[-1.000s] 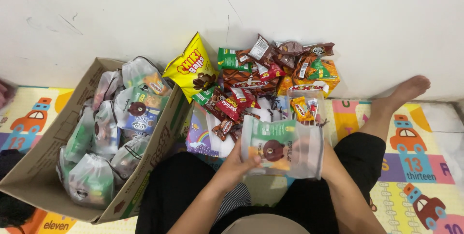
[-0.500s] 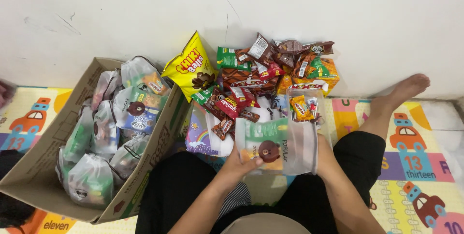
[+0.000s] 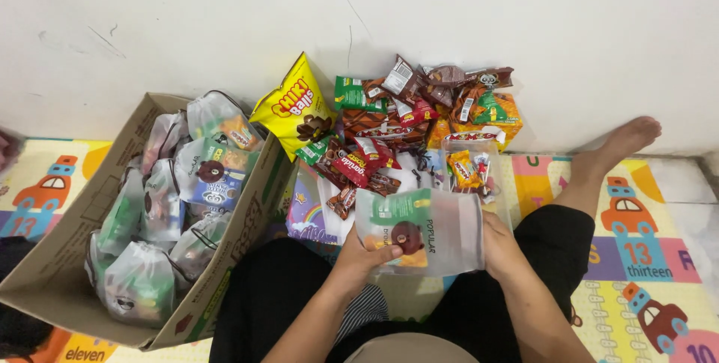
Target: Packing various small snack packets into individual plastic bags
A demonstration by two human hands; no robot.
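Over the lap of a person sitting on a colourful play mat, both hands are holding a frosted plastic bag filled with snacks. On its near-left corner the left hand is curling, thumb lying across the front of the bag and fingers tucked behind it, forearm rising from the bottom of the view. At the bag's other edge the right hand is closing, palm against the side and fingers wrapped round the back, wrist bent slightly inward. Both grips are snug on the bag, which is sitting roughly level and tilted toward the camera, just in front of the knees in black trousers.

Beyond the bag, a heap of snack packets is lying against the white wall, with a yellow chip bag leaning at its left end and a clear tub of sweets at its right. Left of the legs, a cardboard box is holding several filled bags of the same kind. A bare foot is stretching out to the right.
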